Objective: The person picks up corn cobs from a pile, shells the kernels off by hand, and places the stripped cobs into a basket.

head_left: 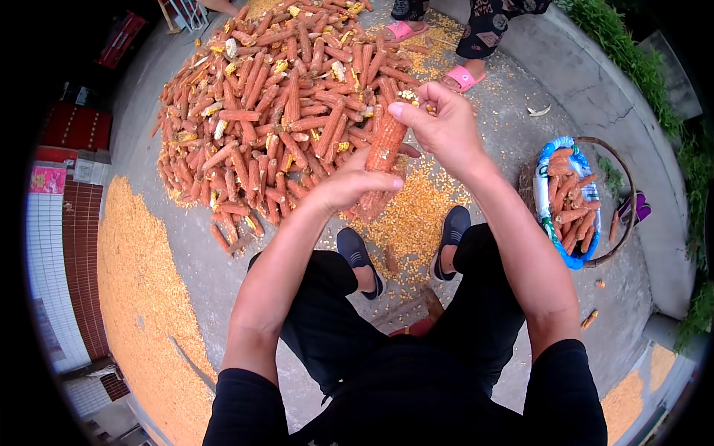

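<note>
My left hand (353,182) is wrapped round the lower part of a reddish corn cob (387,141), which tilts upward in front of me. Most of this cob looks bare; a few pale kernels show at its upper end. There my right hand (445,123) grips the tip, thumb against the cob and fingers bent behind it. Under my hands, loose yellow kernels (416,219) lie on the ground between my shoes. A large heap of stripped corn cobs (275,104) rises just beyond, with a few cobs still bearing yellow or white kernels.
On the right stands a handled basket (544,215) with a blue-and-white lining, holding several cobs. A wide layer of kernels (141,282) covers the ground at left. Another person's feet in pink sandals (465,78) are beyond the heap's right side. A concrete ledge (617,97) runs along the right.
</note>
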Action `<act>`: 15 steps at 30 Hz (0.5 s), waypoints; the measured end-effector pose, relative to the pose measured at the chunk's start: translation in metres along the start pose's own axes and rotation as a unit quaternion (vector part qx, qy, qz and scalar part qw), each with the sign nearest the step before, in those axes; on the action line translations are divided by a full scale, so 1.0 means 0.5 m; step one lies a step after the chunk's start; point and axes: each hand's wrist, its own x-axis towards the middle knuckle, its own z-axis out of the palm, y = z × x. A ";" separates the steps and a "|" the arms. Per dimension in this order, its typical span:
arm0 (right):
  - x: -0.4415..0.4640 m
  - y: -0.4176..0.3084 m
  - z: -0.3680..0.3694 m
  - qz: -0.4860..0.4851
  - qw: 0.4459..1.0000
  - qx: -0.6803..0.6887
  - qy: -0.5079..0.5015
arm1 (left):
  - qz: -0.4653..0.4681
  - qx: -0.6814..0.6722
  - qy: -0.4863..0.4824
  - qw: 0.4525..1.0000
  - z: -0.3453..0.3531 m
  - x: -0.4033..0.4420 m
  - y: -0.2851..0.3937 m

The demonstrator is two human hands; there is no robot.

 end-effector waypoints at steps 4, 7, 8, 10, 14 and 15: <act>0.010 0.018 -0.004 -0.046 0.998 -0.048 0.020 | 0.010 0.036 0.049 0.998 0.011 0.005 -0.009; 0.012 0.025 -0.001 -0.063 0.998 0.004 0.020 | 0.016 0.060 0.082 0.995 0.011 0.011 -0.027; 0.007 0.024 0.000 -0.055 0.998 0.014 0.017 | 0.020 0.048 0.080 0.995 0.012 0.011 -0.029; 0.001 0.015 0.005 -0.041 0.999 0.028 0.014 | 0.028 0.024 0.076 0.996 0.012 0.011 -0.025; -0.003 0.000 0.008 -0.022 0.999 0.026 0.017 | 0.061 0.134 0.153 0.977 0.003 0.020 -0.046; -0.002 -0.001 0.009 -0.019 0.999 0.023 0.018 | 0.061 0.162 0.174 0.969 0.006 0.017 -0.044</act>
